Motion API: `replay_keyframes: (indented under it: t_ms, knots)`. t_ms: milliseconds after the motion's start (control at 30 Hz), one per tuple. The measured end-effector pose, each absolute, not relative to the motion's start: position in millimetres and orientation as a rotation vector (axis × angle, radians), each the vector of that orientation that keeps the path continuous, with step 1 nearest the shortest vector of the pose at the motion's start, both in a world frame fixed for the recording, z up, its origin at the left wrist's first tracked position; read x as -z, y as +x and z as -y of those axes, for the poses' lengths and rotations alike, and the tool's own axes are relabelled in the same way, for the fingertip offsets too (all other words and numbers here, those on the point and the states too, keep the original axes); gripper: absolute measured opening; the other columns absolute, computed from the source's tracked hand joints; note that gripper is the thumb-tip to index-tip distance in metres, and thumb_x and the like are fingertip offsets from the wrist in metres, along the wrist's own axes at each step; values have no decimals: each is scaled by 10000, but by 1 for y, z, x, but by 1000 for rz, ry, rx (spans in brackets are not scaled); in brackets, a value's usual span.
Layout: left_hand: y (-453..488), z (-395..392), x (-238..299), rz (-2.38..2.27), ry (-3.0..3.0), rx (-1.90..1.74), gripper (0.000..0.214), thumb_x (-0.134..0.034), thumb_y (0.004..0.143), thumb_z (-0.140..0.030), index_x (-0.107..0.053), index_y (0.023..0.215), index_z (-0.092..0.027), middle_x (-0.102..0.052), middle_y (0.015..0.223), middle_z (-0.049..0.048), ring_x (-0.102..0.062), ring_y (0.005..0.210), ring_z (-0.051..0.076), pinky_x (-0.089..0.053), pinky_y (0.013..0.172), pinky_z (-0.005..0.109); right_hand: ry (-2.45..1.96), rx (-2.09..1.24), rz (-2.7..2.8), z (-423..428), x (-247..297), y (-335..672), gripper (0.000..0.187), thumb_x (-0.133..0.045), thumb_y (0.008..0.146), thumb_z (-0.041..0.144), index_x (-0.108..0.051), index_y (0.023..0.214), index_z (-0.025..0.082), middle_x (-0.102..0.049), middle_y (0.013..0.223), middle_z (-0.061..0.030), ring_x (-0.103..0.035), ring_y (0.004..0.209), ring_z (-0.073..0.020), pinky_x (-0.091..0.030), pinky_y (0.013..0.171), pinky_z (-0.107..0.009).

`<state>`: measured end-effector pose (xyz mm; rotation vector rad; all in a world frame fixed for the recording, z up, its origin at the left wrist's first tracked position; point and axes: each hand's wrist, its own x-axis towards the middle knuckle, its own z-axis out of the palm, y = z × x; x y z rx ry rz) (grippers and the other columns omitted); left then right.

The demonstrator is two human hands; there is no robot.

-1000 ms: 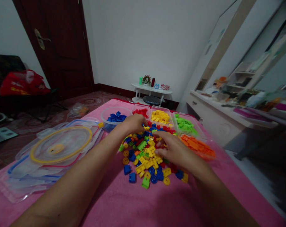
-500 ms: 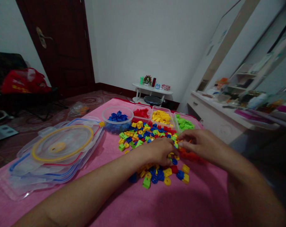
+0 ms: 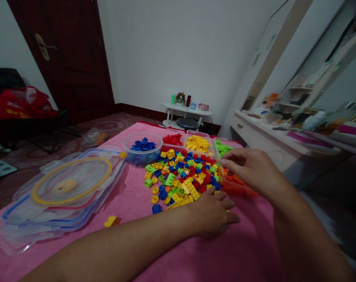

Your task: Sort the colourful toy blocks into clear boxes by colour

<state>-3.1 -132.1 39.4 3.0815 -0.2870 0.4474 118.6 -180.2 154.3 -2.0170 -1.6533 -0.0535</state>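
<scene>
My left hand [image 3: 215, 213] lies palm down at the near edge of a heap of mixed toy building bricks [image 3: 178, 176], its fingers spread; whatever is beneath the palm is hidden. Over the box of orange bricks [image 3: 237, 178] hovers my right hand [image 3: 251, 166], loosely curved, thumb and fingertips slightly apart, with no brick visible in it. Red, yellow, blue and green bricks make up the heap, with some small yellow wheels. Behind it stand a round tub of blue bricks [image 3: 143, 145] and boxes of red bricks [image 3: 173, 140], yellow bricks [image 3: 198, 144] and green bricks [image 3: 223, 147].
Stacked clear lids [image 3: 72, 184] lie on the left of the pink cloth [image 3: 166, 254]. A lone yellow brick [image 3: 111, 221] sits near my left forearm. A white dresser [image 3: 263, 137] stands to the right, and a low white table [image 3: 186, 109] by the wall.
My left hand has moved toward me and spread its fingers, and the nearer loose bricks are now hidden or shifted. A yellow brick now shows near the lids. My right hand has risen slightly.
</scene>
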Motion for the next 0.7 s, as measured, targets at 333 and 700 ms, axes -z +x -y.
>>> replay_keyframes:
  t_ms: [333, 700]
  knots:
    - [-3, 110, -54, -93, 3038, -400, 209, -511, 768, -283, -693, 836, -205, -623, 904, 82, -566, 866, 233, -450, 726, 374, -2040, 28, 1701, 180, -153, 118, 194, -550, 784, 316, -695, 779, 187, -697, 730, -36, -606, 614, -154, -422, 553, -253]
    - [-8, 90, -68, -469, 3001, -332, 299, -437, 806, -292, -683, 933, -179, -659, 925, 107, -618, 838, 247, -510, 685, 352, -2065, 46, 1732, 177, -149, 116, 195, -532, 801, 314, -694, 804, 205, -697, 736, -33, -618, 667, -169, -402, 573, -251]
